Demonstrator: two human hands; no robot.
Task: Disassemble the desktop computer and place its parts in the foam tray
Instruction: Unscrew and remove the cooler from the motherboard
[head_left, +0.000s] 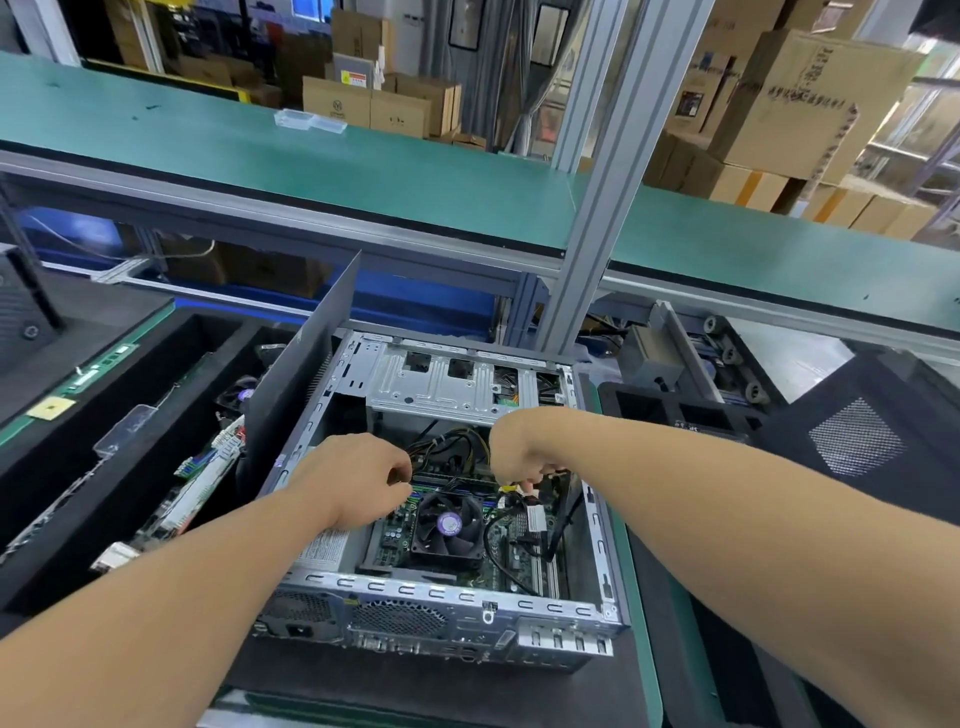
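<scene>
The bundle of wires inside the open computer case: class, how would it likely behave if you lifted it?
The bundle of wires already loops and sags, so it would probably flop rather than stay stiff. It looks thin, so likely light. It runs down among parts in the computer case, so it may snag or pull back.

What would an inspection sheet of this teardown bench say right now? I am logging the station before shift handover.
Surface: green bench mat under the case.
Job's things: open grey metal desktop computer case, black CPU cooler fan not yet removed; black foam tray at left holds a green circuit board.
Clutter: dark side panel leaning upright between tray and case.
Grippers: left hand and right hand both inside the case, fingers curled at the connectors; what each holds is hidden.
Cables: black and yellow wire bundle between the hands.
Surroundings: green conveyor shelf, stacked cardboard boxes behind.
</scene>
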